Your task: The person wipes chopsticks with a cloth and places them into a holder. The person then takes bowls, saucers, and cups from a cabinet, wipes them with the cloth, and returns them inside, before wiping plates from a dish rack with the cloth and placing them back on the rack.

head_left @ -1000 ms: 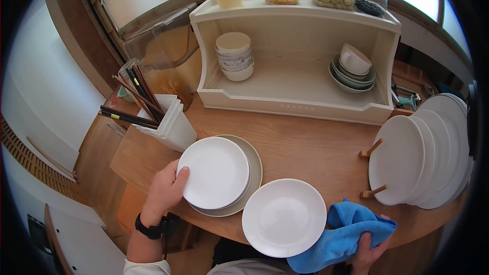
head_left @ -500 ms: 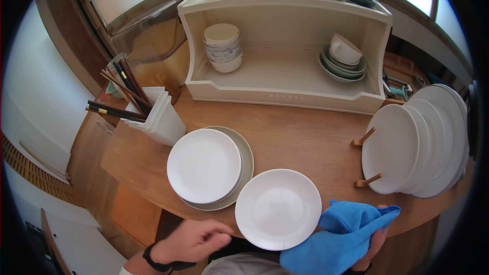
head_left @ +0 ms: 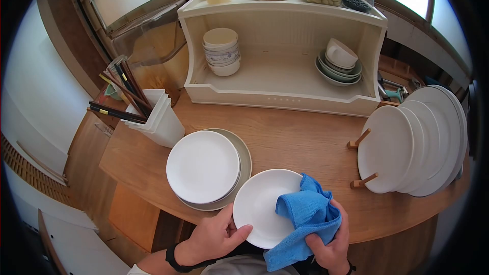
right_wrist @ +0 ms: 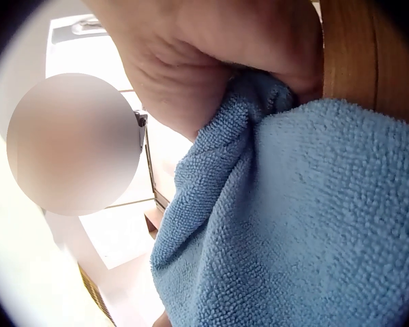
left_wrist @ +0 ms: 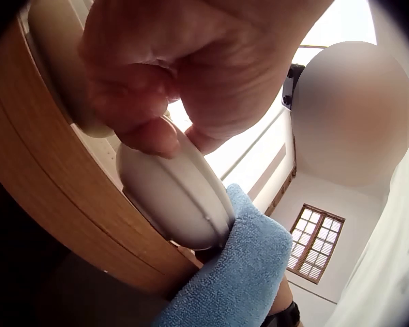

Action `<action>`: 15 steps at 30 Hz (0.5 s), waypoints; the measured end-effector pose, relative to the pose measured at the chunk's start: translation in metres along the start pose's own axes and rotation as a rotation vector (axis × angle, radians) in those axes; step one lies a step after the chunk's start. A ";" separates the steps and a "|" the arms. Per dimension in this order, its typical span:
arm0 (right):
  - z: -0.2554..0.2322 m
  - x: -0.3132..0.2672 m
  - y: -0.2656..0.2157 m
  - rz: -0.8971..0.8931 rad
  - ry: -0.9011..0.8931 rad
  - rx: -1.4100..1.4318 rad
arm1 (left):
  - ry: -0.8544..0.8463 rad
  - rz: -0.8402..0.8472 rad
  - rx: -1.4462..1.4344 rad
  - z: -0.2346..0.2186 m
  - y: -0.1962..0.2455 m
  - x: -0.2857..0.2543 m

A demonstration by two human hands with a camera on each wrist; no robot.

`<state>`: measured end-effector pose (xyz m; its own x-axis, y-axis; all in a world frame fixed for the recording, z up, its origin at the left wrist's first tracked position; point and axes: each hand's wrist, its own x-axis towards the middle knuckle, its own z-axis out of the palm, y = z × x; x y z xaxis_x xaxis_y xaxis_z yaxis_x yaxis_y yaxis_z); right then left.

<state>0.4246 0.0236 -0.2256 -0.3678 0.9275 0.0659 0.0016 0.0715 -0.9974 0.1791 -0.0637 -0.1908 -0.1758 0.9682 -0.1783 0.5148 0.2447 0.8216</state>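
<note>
A white plate (head_left: pixel 260 203) lies at the table's front edge, partly over it. My left hand (head_left: pixel 216 234) pinches its left rim, thumb on top and fingers below; the left wrist view shows the fingers gripping the plate's edge (left_wrist: pixel 170 184). My right hand (head_left: pixel 333 242) grips a crumpled blue cloth (head_left: pixel 308 211), which covers the plate's right side and hangs past its front rim. In the right wrist view the cloth (right_wrist: pixel 313 211) bunches out from under the curled fingers. Left of this plate, a stack of white plates (head_left: pixel 202 167) sits on a larger beige-rimmed plate (head_left: pixel 245 163).
A wooden rack (head_left: pixel 362 181) at the right holds several upright plates (head_left: pixel 384 147). Behind stands a cream shelf (head_left: pixel 280 99) with stacked bowls (head_left: pixel 222 53) and a white cup (head_left: pixel 341 53). White holders (head_left: pixel 165 122) with chopsticks (head_left: pixel 119 114) stand at the left.
My left hand has left the plate stack and moved right to take the single plate's left rim. My right hand has brought the blue cloth leftward onto that plate.
</note>
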 end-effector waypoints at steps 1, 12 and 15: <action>0.001 -0.001 0.000 0.000 0.001 -0.001 | -0.001 0.000 0.000 0.001 0.002 -0.001; 0.000 -0.002 0.009 -0.040 0.047 0.090 | 0.151 0.219 -0.308 0.007 0.004 -0.004; -0.002 -0.001 0.012 -0.057 0.038 0.106 | 0.186 0.376 -0.240 0.011 0.005 -0.002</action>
<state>0.4266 0.0236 -0.2379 -0.3293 0.9364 0.1213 -0.1175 0.0868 -0.9893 0.1909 -0.0639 -0.1921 -0.1728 0.9560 0.2370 0.3675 -0.1607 0.9160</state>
